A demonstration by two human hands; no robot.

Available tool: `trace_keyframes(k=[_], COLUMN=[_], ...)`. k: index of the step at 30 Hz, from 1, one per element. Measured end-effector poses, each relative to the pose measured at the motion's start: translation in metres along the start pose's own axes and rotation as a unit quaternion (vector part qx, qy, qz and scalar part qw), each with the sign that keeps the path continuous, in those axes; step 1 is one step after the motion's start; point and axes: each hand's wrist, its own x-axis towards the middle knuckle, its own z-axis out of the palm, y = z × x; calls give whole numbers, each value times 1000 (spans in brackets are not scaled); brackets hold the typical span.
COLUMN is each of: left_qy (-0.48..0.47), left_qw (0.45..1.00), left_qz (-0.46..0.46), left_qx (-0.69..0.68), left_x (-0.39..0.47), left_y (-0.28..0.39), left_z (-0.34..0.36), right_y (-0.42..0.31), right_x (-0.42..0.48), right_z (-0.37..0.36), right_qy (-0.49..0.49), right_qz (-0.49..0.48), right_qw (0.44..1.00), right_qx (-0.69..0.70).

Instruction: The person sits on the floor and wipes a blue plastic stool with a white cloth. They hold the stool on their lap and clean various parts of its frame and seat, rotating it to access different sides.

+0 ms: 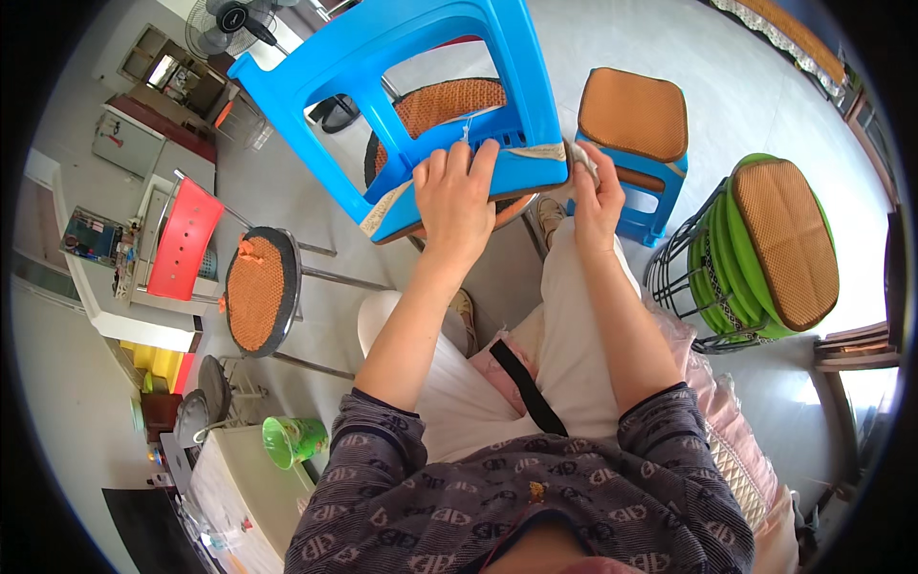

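A blue plastic stool (401,64) lies tilted in front of me, its legs pointing away and its seat end towards me. A brown seat pad (429,228) edges the seat, and pale elastic straps (538,151) cross its corners. My left hand (456,197) grips the seat's rim, fingers hooked over the skirt near a thin white tie. At the right corner, my right hand (597,197) pinches a bunched pale band (582,161); whether this is a strap or a separate cloth cannot be told. The pad's face is mostly hidden.
Right of the held stool stands another blue stool (631,118) with a brown pad. Further right, stacked green stools (724,258) carry a similar pad beside a black wire basket (667,276). A red-backed metal chair (188,237) is left; a round chair with an orange woven cover (448,100) is behind.
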Motion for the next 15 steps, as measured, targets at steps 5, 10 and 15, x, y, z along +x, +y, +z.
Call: trace_keyframes(k=[5, 10, 15], left_qy=[-2, -15, 219], left_qw=[1000, 999, 966], left_qz=[1, -12, -98], left_qx=[2, -28, -90], left_x=[1, 8, -4], left_y=[-11, -17, -54], left_z=[3, -10, -52], right_y=[-36, -49, -39], right_x=[5, 10, 25], right_z=[10, 38, 42], right_qy=[-9, -46, -44], right_qz=[-165, -195, -176], right_qw=[981, 962, 967], right_qx=[-103, -186, -179])
